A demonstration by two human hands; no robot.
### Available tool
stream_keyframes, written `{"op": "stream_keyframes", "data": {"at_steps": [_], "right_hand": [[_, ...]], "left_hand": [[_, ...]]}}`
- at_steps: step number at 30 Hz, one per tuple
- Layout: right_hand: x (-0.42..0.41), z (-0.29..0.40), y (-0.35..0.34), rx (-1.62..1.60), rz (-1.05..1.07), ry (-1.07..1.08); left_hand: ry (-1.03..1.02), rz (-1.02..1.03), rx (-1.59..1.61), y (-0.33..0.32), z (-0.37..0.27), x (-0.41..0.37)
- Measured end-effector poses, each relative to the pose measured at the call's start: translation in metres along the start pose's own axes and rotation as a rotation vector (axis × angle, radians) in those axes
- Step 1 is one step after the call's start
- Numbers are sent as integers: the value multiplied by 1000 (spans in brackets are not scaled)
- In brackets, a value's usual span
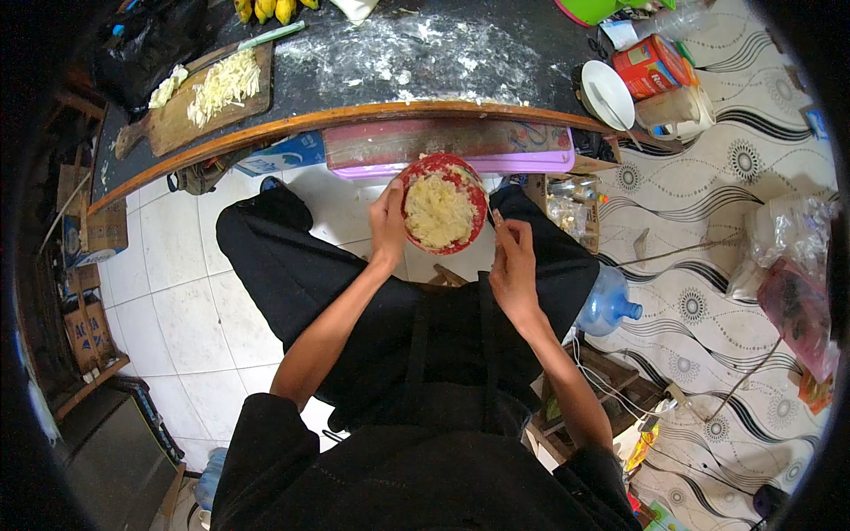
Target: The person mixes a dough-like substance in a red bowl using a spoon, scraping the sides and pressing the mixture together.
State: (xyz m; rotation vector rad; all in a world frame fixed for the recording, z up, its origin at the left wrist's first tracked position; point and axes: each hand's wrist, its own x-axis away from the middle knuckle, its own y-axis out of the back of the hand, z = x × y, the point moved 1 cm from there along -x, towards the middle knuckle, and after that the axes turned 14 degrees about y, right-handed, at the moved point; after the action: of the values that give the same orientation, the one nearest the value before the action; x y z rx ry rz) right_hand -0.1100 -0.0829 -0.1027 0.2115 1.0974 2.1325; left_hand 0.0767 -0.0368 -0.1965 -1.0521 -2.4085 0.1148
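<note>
My left hand (pixel 387 226) grips the left side of a red bowl (pixel 435 248), tilted in front of me above my lap. Pale yellow dough or batter (pixel 438 211) fills much of it, and bits cling to the inner wall. In my right hand (pixel 514 265) is the handle of a thin utensil (pixel 490 204), perhaps a spoon or knife, which runs along the bowl's right rim. Its far end is hard to make out. Beyond the bowl, the dark tabletop (pixel 319 86) carries smears of white flour (pixel 431 53).
On the table's left, a wooden cutting board (pixel 172 129) bears pale shreds (pixel 226 83) and a knife with a light green handle (pixel 272 34). Bananas (pixel 265 9) lie at the back. At right stand a white bowl (pixel 601 83), a red tin (pixel 647 66) and a clear pitcher (pixel 667 109).
</note>
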Motion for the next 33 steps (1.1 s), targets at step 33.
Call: {"op": "stream_keyframes", "data": {"at_steps": [33], "right_hand": [[-60,-12,80,254,-11,-30]], "left_hand": [[-71,424,-125,6,-9,-6]]}}
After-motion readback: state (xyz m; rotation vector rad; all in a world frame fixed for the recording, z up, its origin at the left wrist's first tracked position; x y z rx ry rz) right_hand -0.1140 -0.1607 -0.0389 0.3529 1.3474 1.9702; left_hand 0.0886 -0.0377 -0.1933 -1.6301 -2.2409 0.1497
